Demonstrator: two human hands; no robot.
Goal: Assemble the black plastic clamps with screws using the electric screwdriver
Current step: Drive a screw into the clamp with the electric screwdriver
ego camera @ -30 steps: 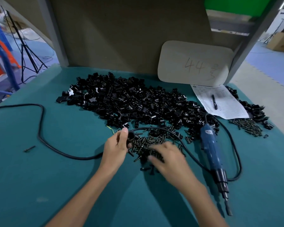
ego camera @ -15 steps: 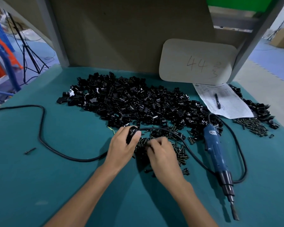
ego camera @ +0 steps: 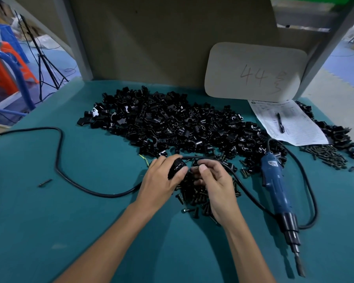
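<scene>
Fingers [ego camera: 166, 160] of the left hand [ego camera: 159, 180] curl round one black clamp [ego camera: 177, 167], held just above the loose screws [ego camera: 194, 199] on the green table [ego camera: 70, 221]. The right hand [ego camera: 215, 186] pinches what seems a single screw [ego camera: 195, 169] beside the clamp. By my judgement the step is seating this screw; next, the right hand needs the electric screwdriver [ego camera: 274, 180], which lies near.

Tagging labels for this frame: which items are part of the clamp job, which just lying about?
Job: clamp in left grip; screw pinched in right grip; clamp pile; screw heap; electric screwdriver.
Lying about: paper sheet; pen; numbered card.
</scene>
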